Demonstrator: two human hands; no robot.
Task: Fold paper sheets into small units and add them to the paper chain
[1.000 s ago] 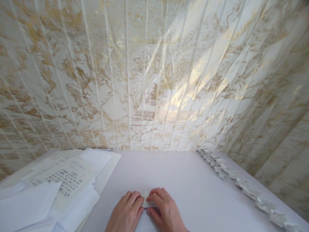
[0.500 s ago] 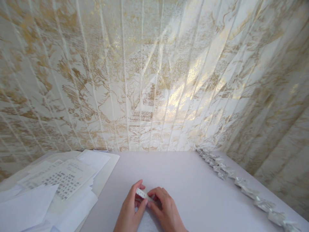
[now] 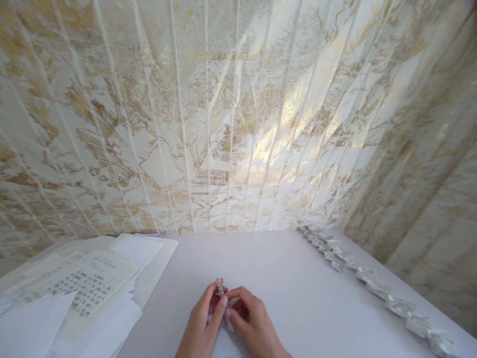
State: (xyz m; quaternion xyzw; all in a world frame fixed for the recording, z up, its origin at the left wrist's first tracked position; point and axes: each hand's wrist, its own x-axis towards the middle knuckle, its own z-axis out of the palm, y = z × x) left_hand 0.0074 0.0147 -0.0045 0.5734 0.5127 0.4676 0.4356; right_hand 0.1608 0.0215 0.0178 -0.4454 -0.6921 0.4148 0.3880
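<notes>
A small folded piece of printed paper (image 3: 220, 288) stands on edge between my two hands, low in the middle of the head view. My left hand (image 3: 201, 328) pinches it with thumb and fingers closed. My right hand (image 3: 253, 328) is closed on its other side, fingertips pressed to it. Both hands rest just above the white table (image 3: 283, 278).
A loose pile of white and printed paper sheets (image 3: 85, 288) covers the table's left side. A row of several small folded paper pieces (image 3: 365, 278) runs along the right edge. A gold-patterned cream curtain (image 3: 238, 114) hangs right behind the table.
The folded paper lay flat under my fingers a second ago; both hands have lifted it and turned it onto its edge. The view has drifted slightly.
</notes>
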